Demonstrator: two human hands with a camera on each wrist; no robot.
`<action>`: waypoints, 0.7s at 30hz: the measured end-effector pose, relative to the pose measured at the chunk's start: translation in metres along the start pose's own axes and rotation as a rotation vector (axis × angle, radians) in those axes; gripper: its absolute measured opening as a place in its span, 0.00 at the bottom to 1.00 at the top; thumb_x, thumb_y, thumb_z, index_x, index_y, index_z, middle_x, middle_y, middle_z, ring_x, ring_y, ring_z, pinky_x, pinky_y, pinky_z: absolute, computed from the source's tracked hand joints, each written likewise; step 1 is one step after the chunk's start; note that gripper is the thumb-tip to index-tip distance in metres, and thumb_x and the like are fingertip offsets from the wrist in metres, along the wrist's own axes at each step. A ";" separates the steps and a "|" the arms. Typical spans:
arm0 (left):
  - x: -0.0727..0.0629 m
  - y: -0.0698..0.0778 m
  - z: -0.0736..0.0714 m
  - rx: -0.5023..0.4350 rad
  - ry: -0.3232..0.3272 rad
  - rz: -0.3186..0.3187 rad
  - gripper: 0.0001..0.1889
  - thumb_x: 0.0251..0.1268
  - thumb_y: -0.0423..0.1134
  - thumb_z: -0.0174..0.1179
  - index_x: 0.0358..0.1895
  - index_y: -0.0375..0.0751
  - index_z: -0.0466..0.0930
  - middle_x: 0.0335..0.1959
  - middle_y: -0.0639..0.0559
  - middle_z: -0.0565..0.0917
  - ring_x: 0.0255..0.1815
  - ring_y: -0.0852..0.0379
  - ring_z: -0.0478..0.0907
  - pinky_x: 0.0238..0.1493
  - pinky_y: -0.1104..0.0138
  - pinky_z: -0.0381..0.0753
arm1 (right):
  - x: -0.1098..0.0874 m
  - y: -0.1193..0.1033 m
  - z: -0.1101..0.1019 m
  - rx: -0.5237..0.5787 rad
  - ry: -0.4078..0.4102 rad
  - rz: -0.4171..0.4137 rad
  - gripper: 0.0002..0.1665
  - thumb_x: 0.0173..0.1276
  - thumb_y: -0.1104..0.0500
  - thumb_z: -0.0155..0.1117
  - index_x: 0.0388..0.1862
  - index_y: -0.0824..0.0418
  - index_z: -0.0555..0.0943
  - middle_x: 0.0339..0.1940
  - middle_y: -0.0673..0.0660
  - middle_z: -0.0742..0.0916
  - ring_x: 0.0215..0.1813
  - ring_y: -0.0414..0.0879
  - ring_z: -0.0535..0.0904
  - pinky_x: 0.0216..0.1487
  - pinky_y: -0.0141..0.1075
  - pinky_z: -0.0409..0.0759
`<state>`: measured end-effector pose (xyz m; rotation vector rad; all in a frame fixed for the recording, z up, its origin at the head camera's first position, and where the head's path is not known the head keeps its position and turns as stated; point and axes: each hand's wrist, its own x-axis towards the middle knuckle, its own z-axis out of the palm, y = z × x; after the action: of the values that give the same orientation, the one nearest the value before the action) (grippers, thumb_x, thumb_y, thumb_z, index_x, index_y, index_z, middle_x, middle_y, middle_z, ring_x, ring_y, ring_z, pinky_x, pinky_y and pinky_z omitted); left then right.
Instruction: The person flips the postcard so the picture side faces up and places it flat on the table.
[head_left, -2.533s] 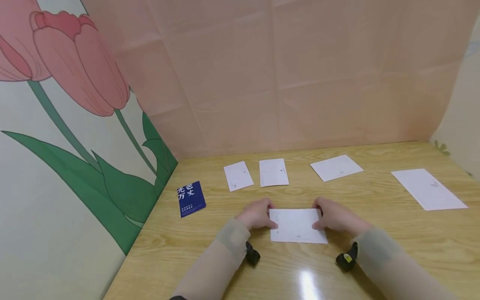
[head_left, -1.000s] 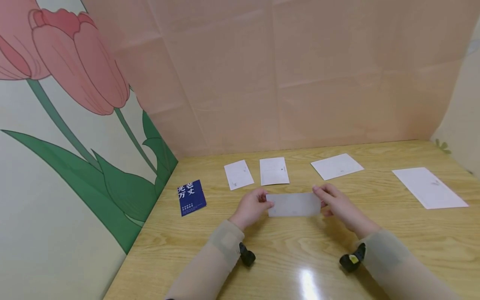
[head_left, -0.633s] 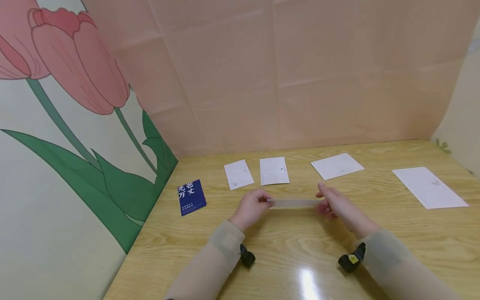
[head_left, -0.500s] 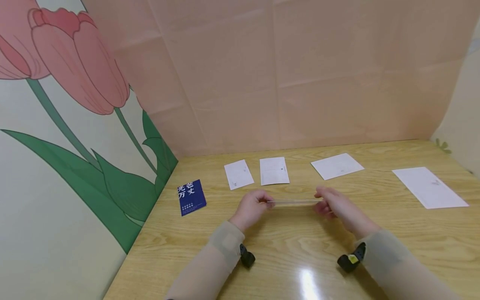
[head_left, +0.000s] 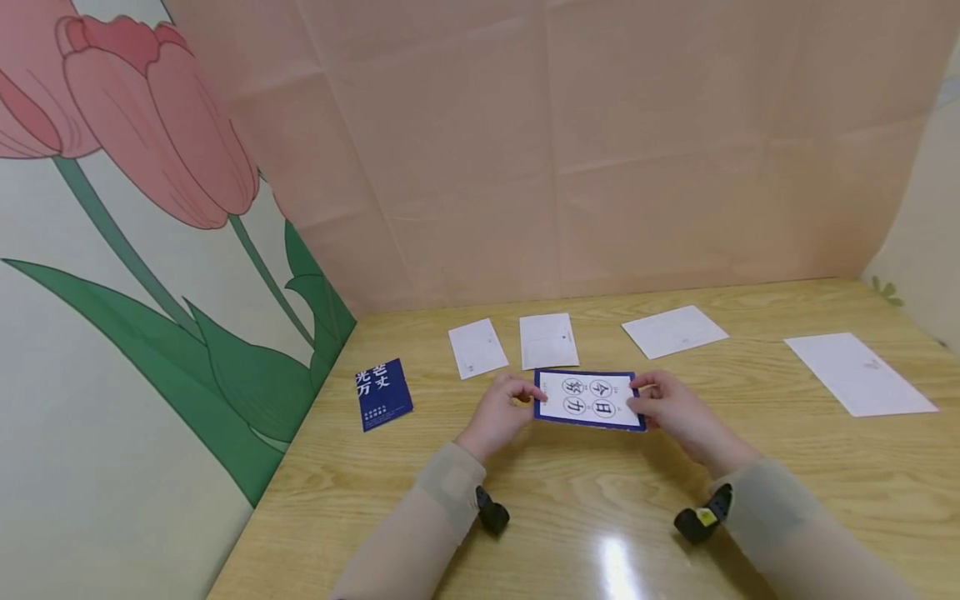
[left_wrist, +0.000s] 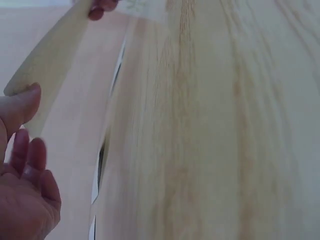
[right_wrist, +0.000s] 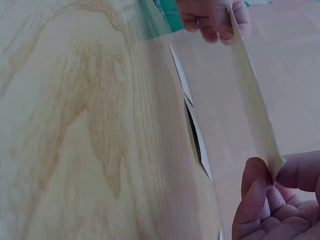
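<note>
A postcard (head_left: 588, 400) with a blue border and several circled characters shows its printed face in the head view, raised above the table. My left hand (head_left: 497, 414) pinches its left end between thumb and fingers. At the opposite end my right hand (head_left: 681, 411) pinches it the same way. The right wrist view has the postcard (right_wrist: 255, 107) almost edge-on, clear of the wood, spanning both hands. In the left wrist view its plain side (left_wrist: 55, 60) faces the camera, with my left thumb (left_wrist: 22, 107) along the edge.
A dark blue card (head_left: 384, 396) with white lettering lies at the left. White cards lie along the back: one tilted (head_left: 477, 348), one straighter (head_left: 548, 342), one slanted (head_left: 673, 332), and a larger-looking one (head_left: 860, 375) at right. A pink cloth (head_left: 585, 150) hangs behind the wooden table (head_left: 585, 517).
Both hands have lifted the postcard off the table and turned it over: its white back has gone through edge-on, and the blue-bordered face now shows. The other cards stay put.
</note>
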<state>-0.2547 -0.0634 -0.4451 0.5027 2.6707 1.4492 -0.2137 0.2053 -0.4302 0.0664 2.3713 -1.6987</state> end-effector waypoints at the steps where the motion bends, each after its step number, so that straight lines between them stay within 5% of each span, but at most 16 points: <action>1: 0.000 -0.001 0.000 -0.015 -0.011 -0.009 0.08 0.58 0.32 0.66 0.35 0.52 0.86 0.41 0.59 0.76 0.44 0.58 0.71 0.46 0.64 0.72 | 0.000 0.000 0.000 0.001 0.004 -0.003 0.25 0.72 0.61 0.56 0.62 0.71 0.62 0.42 0.62 0.75 0.40 0.47 0.75 0.40 0.37 0.76; 13: 0.001 -0.004 0.003 -0.420 -0.097 -0.155 0.10 0.64 0.33 0.54 0.42 0.40 0.84 0.45 0.52 0.81 0.44 0.56 0.77 0.48 0.64 0.77 | 0.002 0.001 0.001 0.028 0.010 -0.018 0.23 0.72 0.64 0.55 0.60 0.71 0.62 0.44 0.63 0.74 0.40 0.49 0.75 0.38 0.37 0.79; 21: 0.002 -0.003 0.006 -0.445 -0.100 -0.201 0.09 0.62 0.33 0.64 0.46 0.39 0.82 0.40 0.50 0.80 0.38 0.58 0.77 0.41 0.67 0.79 | 0.002 0.002 0.001 0.015 -0.016 -0.010 0.23 0.71 0.66 0.57 0.60 0.70 0.62 0.44 0.63 0.73 0.41 0.51 0.73 0.37 0.38 0.79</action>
<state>-0.2561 -0.0597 -0.4511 0.2536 2.1511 1.8208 -0.2149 0.2047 -0.4323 0.0439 2.3514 -1.7152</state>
